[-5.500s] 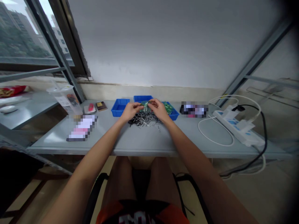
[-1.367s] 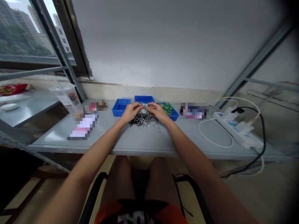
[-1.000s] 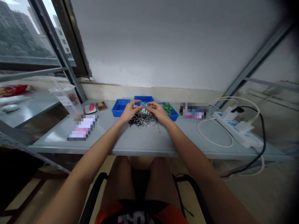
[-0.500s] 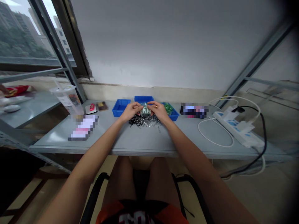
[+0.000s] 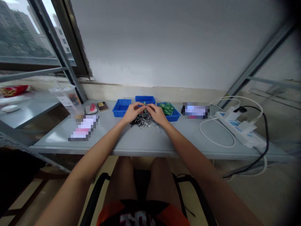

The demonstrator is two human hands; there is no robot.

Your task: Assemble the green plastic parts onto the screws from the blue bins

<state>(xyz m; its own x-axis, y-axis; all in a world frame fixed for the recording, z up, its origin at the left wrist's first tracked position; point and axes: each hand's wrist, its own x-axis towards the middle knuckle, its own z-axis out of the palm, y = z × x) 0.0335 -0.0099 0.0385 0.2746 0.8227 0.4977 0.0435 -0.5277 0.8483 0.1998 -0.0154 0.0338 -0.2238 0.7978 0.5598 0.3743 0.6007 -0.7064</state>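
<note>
My left hand and my right hand meet fingertip to fingertip above the middle of the table. Pinched between them is a small green-tinted plastic packet, mostly hidden by my fingers. Just below lies a loose pile of small silver and black metal pieces, thin like pins or screws. To the right of my hands, a blue tray holds several green plastic packets. A blue tray stands at left, and another blue tray sits behind my hands.
At left are a blurred-out phone, a clear lidded cup and a small dark box. At right lie another phone, a white power strip and looped cables. The wall rises directly behind the table.
The packet was spread flat between my hands; it now appears narrower and bunched. My fingertips have come closer together.
</note>
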